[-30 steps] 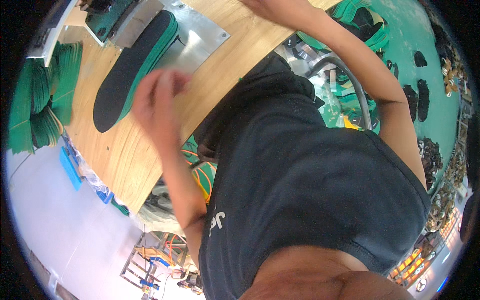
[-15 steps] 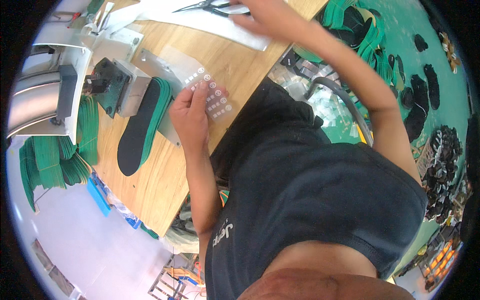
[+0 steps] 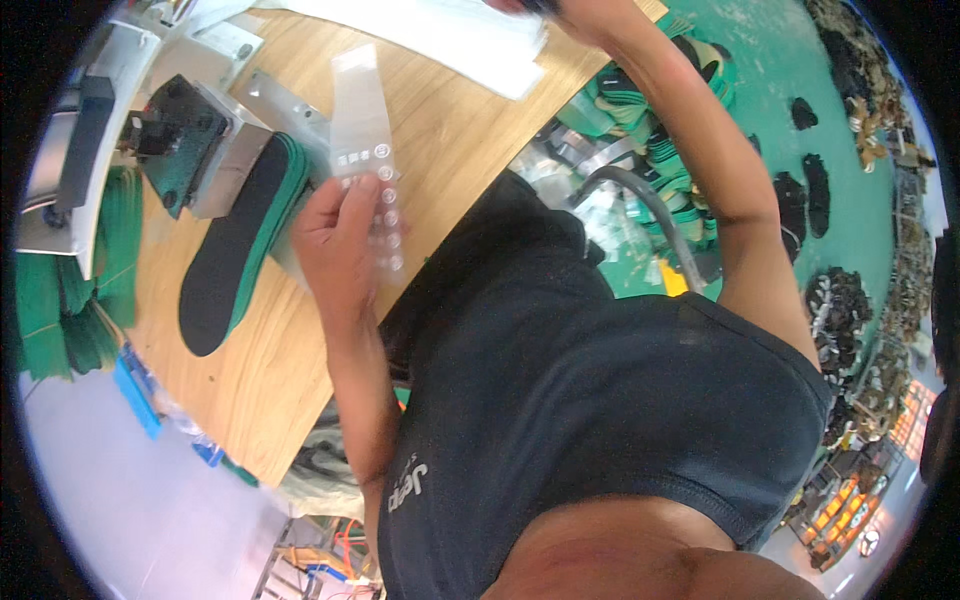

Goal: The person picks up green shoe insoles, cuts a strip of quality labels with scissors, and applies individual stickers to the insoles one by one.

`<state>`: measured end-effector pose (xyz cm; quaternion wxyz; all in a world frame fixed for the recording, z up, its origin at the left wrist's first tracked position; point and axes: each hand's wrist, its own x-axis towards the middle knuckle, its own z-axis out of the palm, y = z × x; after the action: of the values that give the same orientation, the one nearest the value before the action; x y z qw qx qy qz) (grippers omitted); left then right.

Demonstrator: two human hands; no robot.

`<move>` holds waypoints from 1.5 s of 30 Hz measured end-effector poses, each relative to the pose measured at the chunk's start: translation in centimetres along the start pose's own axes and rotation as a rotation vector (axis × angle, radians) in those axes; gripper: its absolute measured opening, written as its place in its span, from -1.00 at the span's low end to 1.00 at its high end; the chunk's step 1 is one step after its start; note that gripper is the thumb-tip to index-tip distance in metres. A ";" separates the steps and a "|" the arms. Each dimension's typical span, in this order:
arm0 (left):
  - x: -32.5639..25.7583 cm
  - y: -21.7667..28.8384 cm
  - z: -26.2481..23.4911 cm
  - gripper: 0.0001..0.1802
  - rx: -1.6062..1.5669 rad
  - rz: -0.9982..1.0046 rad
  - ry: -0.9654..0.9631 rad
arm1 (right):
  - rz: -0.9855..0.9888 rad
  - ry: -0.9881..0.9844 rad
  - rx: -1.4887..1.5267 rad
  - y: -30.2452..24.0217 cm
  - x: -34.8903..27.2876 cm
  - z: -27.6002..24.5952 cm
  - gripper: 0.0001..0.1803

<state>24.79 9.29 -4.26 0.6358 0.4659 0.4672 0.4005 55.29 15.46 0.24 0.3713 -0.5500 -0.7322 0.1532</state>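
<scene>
My left hand [image 3: 338,235] is closed, its thumb and fingers pinching a clear plastic strip [image 3: 358,95] with rows of small white printed marks. The strip stands out past the fingertips over the wooden table [image 3: 440,90]. At the top edge of the view, my right hand [image 3: 585,15] is partly cut off and closed round the dark handles of the scissors [image 3: 538,5]; their blades are out of view. Left of my left hand lies a small stack of insoles [image 3: 235,255], black on top with green edges, against a metal block [image 3: 228,155].
A machine with a dark mounting plate [image 3: 180,140] stands at the left. White sheeting [image 3: 450,40] covers the table's far side. Bundled green insoles [image 3: 105,250] hang at the left edge. A curved grey tube [image 3: 650,195] rises beside the table, near insole piles on the green floor [image 3: 760,60].
The scissors have left the white sheet and are in my right hand, which has moved up and right. The strip in my left hand has turned more upright. The whole view has shifted.
</scene>
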 end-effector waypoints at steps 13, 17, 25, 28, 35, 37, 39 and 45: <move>-1.1 0.6 -1.9 -0.76 -0.146 0.022 -0.011 | 0.581 -0.566 1.068 -7.5 -15.1 1.7 0.37; -1.1 0.8 -2.8 -0.78 -0.073 -0.021 -0.068 | 0.645 -0.679 0.954 -7.9 -14.8 2.2 0.50; -1.1 0.1 -2.6 -0.81 -0.267 0.054 -0.095 | 0.445 -0.817 0.838 -7.7 -13.9 3.4 0.13; -1.3 0.1 -2.2 -0.81 -0.200 0.085 -0.058 | 0.471 -0.798 0.867 -8.3 -13.6 4.0 0.08; -1.8 -0.2 -1.7 -0.82 -0.186 0.066 -0.092 | 0.453 -0.752 0.927 -8.5 -14.2 5.5 0.00; -1.9 -0.3 -1.5 -0.83 -0.167 0.070 -0.108 | 0.454 -0.737 0.922 -8.6 -14.3 5.6 0.00; -2.1 -0.4 -1.3 -0.84 -0.130 0.086 -0.113 | 0.469 -0.710 0.930 -8.8 -14.4 5.5 0.00; -2.4 -0.7 -1.0 -0.85 -0.083 0.083 -0.140 | 0.489 -0.663 0.993 -8.8 -14.8 5.7 0.01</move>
<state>23.26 7.09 -4.53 0.6686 0.4850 0.3847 0.4121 46.87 -0.13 -3.59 0.2900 -0.3871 -0.5035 0.7159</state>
